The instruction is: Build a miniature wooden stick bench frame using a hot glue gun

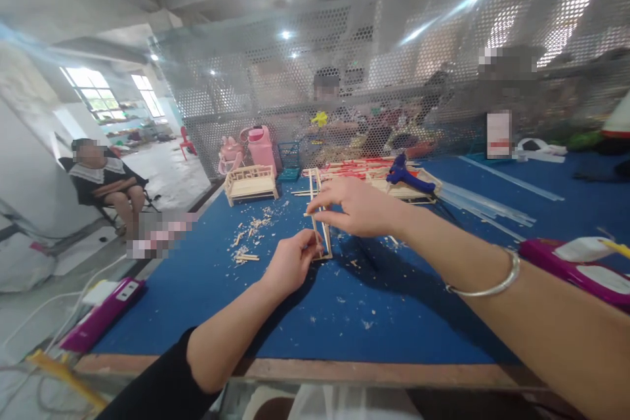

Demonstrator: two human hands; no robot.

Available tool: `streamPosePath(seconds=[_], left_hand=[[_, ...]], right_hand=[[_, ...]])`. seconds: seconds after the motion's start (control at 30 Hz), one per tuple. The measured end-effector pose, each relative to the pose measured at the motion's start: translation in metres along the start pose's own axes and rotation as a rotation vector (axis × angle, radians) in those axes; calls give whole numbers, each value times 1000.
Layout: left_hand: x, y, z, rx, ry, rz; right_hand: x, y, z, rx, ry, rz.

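A small frame of thin wooden sticks [321, 236] stands upright on the blue table [344, 315]. My left hand [290, 261] grips its lower end near the table top. My right hand [357, 207] pinches the frame higher up, at a short cross stick, fingers closed on it. A silver bangle [487, 285] sits on my right forearm. Wood chips and short stick offcuts [249, 236] lie scattered just left of the frame.
A miniature wooden bench [251, 184] stands at the far left of the table. A blue glue gun [408, 176] rests on a wooden tray, with stick bundles and clear glue rods beside it. Purple boxes [103, 315] lie at both sides. People sit behind a mesh screen and at left.
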State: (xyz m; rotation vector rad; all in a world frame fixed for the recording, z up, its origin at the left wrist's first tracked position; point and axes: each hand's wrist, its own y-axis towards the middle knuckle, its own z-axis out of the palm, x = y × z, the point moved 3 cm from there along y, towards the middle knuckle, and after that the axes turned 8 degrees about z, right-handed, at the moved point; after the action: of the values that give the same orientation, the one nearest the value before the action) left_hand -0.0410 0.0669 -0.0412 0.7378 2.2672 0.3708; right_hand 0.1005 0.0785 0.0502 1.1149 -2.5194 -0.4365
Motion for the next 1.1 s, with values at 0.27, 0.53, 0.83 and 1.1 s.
streamPosePath(seconds=[0.27,0.53,0.83,1.1], left_hand=[[0,-1,2,21,-14,3],[0,-1,3,26,-43,40],[-1,-1,3,35,-27,39],[2,-1,4,35,-45,30]], right_hand=[[1,22,-11,266,-170,66],[9,25,-10,375,-173,60],[0,28,-3,350,-46,77],[0,23,-3,201,9,116]])
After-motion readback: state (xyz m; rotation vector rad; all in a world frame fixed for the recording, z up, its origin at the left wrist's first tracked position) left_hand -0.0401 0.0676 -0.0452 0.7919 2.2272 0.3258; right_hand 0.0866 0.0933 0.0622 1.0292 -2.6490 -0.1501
